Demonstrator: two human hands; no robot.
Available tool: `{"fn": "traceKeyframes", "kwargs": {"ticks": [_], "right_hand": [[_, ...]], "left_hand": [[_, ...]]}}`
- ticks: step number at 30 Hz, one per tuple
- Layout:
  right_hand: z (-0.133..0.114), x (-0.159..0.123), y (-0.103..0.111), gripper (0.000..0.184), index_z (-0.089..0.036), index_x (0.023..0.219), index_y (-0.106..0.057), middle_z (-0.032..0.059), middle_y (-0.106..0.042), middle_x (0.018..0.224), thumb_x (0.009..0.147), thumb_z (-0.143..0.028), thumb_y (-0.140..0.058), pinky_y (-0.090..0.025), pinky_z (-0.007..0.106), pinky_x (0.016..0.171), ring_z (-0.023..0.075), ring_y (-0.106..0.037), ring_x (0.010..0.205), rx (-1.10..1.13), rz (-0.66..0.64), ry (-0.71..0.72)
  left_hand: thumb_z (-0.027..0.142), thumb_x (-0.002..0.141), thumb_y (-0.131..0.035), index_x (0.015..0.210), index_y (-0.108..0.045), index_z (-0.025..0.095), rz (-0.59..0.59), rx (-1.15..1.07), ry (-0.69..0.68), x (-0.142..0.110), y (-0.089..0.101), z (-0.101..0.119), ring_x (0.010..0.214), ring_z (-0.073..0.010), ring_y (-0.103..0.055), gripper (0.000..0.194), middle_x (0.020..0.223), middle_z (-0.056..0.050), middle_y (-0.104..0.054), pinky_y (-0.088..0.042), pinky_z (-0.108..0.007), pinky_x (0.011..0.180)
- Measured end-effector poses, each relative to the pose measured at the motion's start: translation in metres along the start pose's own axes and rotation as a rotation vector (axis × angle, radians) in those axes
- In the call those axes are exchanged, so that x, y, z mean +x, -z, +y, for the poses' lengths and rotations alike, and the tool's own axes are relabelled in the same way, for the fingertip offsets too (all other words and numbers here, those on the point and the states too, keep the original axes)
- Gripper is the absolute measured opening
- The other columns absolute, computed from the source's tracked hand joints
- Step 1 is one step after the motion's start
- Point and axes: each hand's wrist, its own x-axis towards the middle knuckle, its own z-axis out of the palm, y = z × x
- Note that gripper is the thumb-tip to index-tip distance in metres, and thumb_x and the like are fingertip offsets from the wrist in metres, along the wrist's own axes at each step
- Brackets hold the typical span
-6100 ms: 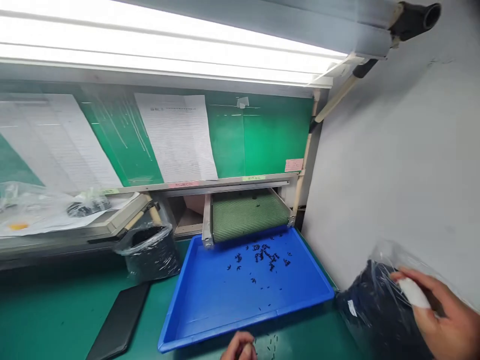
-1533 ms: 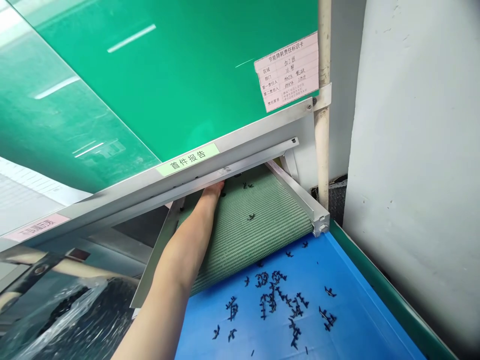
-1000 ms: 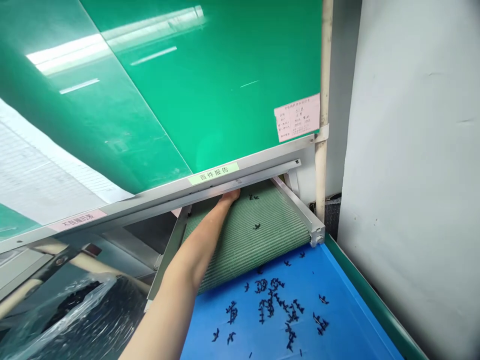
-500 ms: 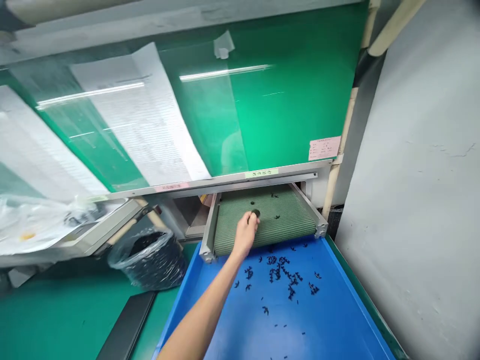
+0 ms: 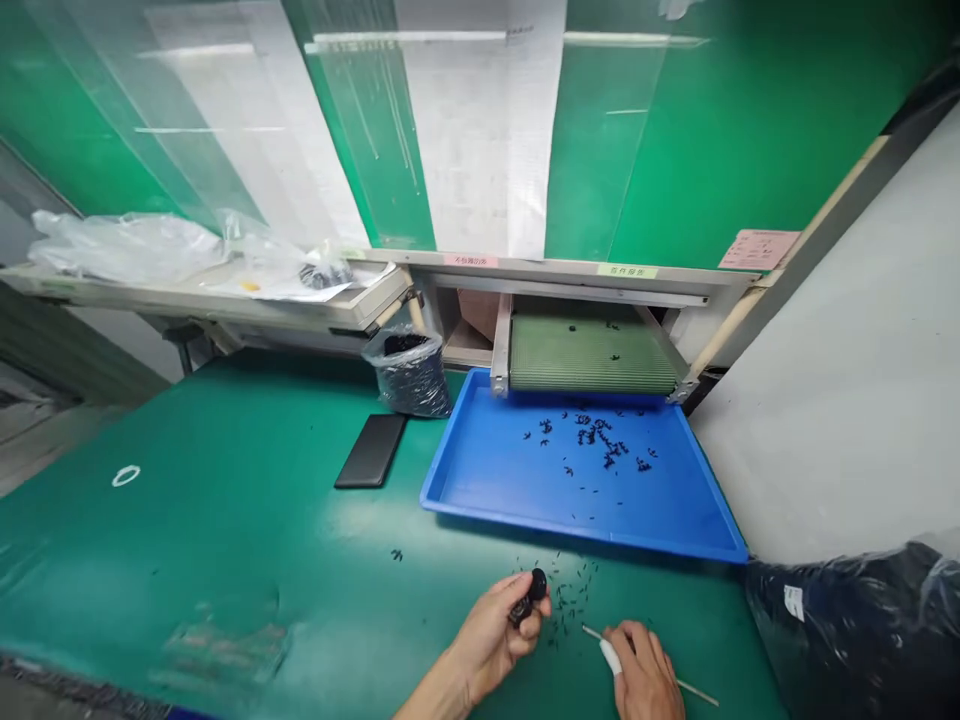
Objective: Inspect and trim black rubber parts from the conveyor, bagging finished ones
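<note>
My left hand [image 5: 496, 632] is low over the green table, fingers pinched on a small round black part [image 5: 537, 582]. Just to its right, my right hand [image 5: 640, 677] is curled, with a white-wrapped fingertip, touching a thin metal rod [image 5: 694, 689] that lies on the mat. Tiny black pieces [image 5: 568, 596] are scattered on the mat between the hands and the blue tray [image 5: 487, 490]. More small black parts [image 5: 600, 443] lie in the tray's far half, below the ribbed green conveyor belt [image 5: 590, 355].
A clear bag of black parts [image 5: 855, 625] sits at the right by the white wall. Another bag [image 5: 409, 372] stands left of the belt, a black flat slab [image 5: 371, 450] before it. A white ring [image 5: 125, 476] lies far left. Papers hang on the green back panel.
My left arm pulled back from under the panel over the belt to the near table edge, now holding a round black part. The view drew back and lower; my right hand came into view.
</note>
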Motion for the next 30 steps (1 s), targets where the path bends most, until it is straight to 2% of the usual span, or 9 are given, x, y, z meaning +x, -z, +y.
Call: {"fn": "traceKeyframes", "kwargs": {"ticks": [3,5,8,11,15,18,22,26,30], "right_hand": [[-0.005,-0.003,0.005,0.036,-0.025,0.091,-0.058,0.0048,-0.062,0.093,0.074,-0.003,-0.035,-0.048,0.033,0.064,0.0221,-0.058,0.081,0.0,0.005,0.006],[-0.01,0.0,0.011,0.028,-0.023,0.092,-0.056,0.0056,-0.062,0.088,0.081,-0.008,-0.035,-0.049,0.032,0.063,0.0208,-0.059,0.078,0.045,0.023,0.001],[-0.02,0.011,0.027,0.031,-0.019,0.108,-0.054,0.0091,-0.064,0.097,0.088,-0.014,-0.031,-0.052,0.031,0.068,0.0198,-0.063,0.086,0.13,0.056,-0.059],[-0.038,0.024,0.051,0.04,-0.021,0.125,-0.049,0.0082,-0.062,0.113,0.09,-0.017,-0.03,-0.051,0.031,0.081,0.0185,-0.06,0.101,0.22,-0.053,-0.078],[-0.073,0.031,0.084,0.04,-0.023,0.121,-0.055,0.0049,-0.064,0.103,0.09,-0.015,-0.031,-0.05,0.027,0.08,0.0151,-0.061,0.091,0.34,-0.129,-0.027],[-0.099,0.03,0.099,0.036,-0.023,0.117,-0.058,0.0041,-0.064,0.09,0.092,-0.017,-0.033,-0.049,0.025,0.07,0.0144,-0.06,0.079,0.338,-0.143,0.025],[-0.119,0.027,0.103,0.031,-0.024,0.113,-0.059,0.0036,-0.063,0.087,0.093,-0.023,-0.035,-0.048,0.026,0.067,0.015,-0.06,0.077,0.37,-0.192,-0.014],[-0.126,0.028,0.095,0.031,-0.023,0.114,-0.057,0.0046,-0.065,0.096,0.093,-0.024,-0.034,-0.049,0.027,0.072,0.0157,-0.061,0.083,0.471,-0.202,-0.118],[-0.13,0.036,0.088,0.027,-0.023,0.112,-0.055,-0.0009,-0.06,0.078,0.088,-0.03,-0.046,-0.041,0.022,0.05,0.0101,-0.048,0.054,0.607,-0.23,-0.255]], "left_hand": [[0.04,0.065,-0.077,0.073,-0.065,0.012,0.018,-0.008,0.002,-0.016,0.018,-0.014,0.046,-0.0019,-0.032,0.032,0.074,-0.007,-0.058,-0.008,-0.017,0.04],[0.041,0.067,-0.075,0.075,-0.064,0.012,-0.002,0.035,-0.013,-0.024,0.023,-0.014,0.045,-0.0015,-0.031,0.032,0.071,-0.005,-0.056,-0.008,-0.017,0.04],[0.046,0.071,-0.07,0.072,-0.06,0.013,-0.062,0.161,-0.074,-0.034,0.017,-0.005,0.044,-0.002,-0.03,0.035,0.067,-0.002,-0.054,-0.01,-0.02,0.041],[0.048,0.072,-0.068,0.084,-0.06,0.016,-0.085,0.262,-0.115,-0.042,0.006,0.006,0.044,-0.0034,-0.032,0.035,0.066,0.0,-0.055,-0.014,-0.021,0.043],[0.049,0.077,-0.061,0.096,-0.06,0.019,-0.081,0.457,-0.117,-0.05,-0.001,0.014,0.046,-0.0059,-0.036,0.035,0.064,0.001,-0.055,-0.02,-0.022,0.045],[0.047,0.082,-0.055,0.098,-0.061,0.019,-0.098,0.594,-0.2,-0.053,0.0,0.014,0.05,-0.0083,-0.04,0.033,0.067,0.001,-0.056,-0.025,-0.023,0.047],[0.045,0.085,-0.05,0.098,-0.056,0.02,-0.076,0.644,-0.314,-0.054,0.003,0.014,0.053,-0.0097,-0.042,0.028,0.068,0.002,-0.055,-0.031,-0.023,0.051],[0.044,0.088,-0.047,0.088,-0.051,0.019,-0.064,0.674,-0.329,-0.053,0.003,0.013,0.052,-0.0093,-0.04,0.025,0.057,0.006,-0.045,-0.032,-0.022,0.053],[0.045,0.089,-0.043,0.084,-0.049,0.02,-0.045,0.714,-0.358,-0.05,0.004,0.009,0.052,-0.0095,-0.04,0.026,0.057,0.007,-0.044,-0.033,-0.022,0.053]]}}
